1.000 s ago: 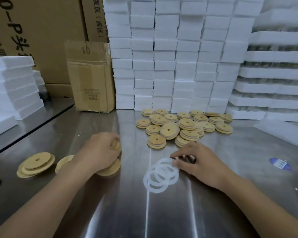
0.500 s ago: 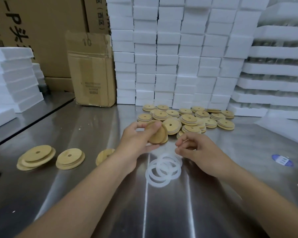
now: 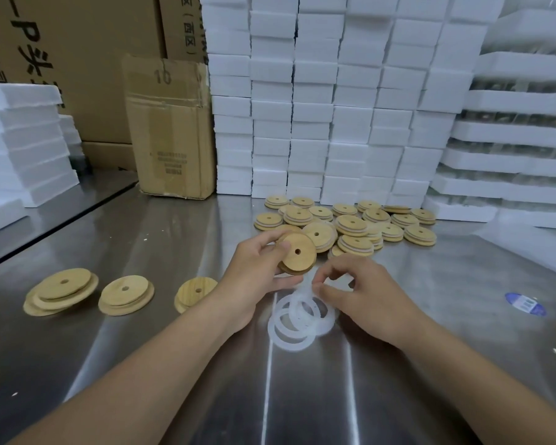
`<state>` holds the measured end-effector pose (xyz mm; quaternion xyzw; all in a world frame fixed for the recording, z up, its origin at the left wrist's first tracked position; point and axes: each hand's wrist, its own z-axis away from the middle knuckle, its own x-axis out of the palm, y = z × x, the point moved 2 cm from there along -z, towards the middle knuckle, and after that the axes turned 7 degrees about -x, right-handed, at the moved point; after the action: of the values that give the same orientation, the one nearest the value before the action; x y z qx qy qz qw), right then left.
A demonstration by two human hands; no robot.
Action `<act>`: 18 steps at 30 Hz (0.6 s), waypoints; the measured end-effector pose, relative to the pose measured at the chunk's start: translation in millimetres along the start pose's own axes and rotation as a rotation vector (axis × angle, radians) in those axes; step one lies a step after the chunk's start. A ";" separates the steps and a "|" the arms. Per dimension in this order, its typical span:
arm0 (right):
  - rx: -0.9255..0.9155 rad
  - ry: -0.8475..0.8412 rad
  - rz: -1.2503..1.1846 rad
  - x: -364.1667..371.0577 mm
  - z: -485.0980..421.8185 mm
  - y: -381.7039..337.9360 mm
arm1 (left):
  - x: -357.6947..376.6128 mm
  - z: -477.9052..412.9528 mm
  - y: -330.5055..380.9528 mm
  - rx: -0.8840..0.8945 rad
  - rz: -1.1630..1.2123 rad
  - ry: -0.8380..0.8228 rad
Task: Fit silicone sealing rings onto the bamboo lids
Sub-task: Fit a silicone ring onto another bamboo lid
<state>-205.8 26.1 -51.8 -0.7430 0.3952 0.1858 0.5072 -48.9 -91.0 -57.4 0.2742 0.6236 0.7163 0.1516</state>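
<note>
Bamboo lid [image 3: 297, 253] and silicone ring [image 3: 307, 282], both being held above the bench [image 3: 430, 364].
Left hand [image 3: 257, 268] is gripping the lid by its rim, tilted, thumb underneath; right hand [image 3: 363, 293], fingers curled, is pinching the white ring just below the lid's lower edge. Loose rings [image 3: 299, 319] are lying overlapped on the bench beneath both hands. Ringed lids [image 3: 350, 223] are sitting heaped beyond; bare lids [image 3: 126, 293] are lying off left. Cardboard box [image 3: 170, 130] is standing behind, contents hidden.

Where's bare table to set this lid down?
Bare steel lies between the cardboard box and the plain lids, and between the lid pile and the blue sticker. Crowded: around the loose rings and that pile.
</note>
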 end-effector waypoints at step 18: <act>-0.062 0.354 -0.187 -14.4 -5.9 -9.4 | 11.7 8.9 -1.7 0.142 -0.275 -0.277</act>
<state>-208.1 28.2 -33.9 -0.8129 0.4017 0.0166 0.4215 -53.4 -77.0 -56.0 0.2922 0.6771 0.5987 0.3125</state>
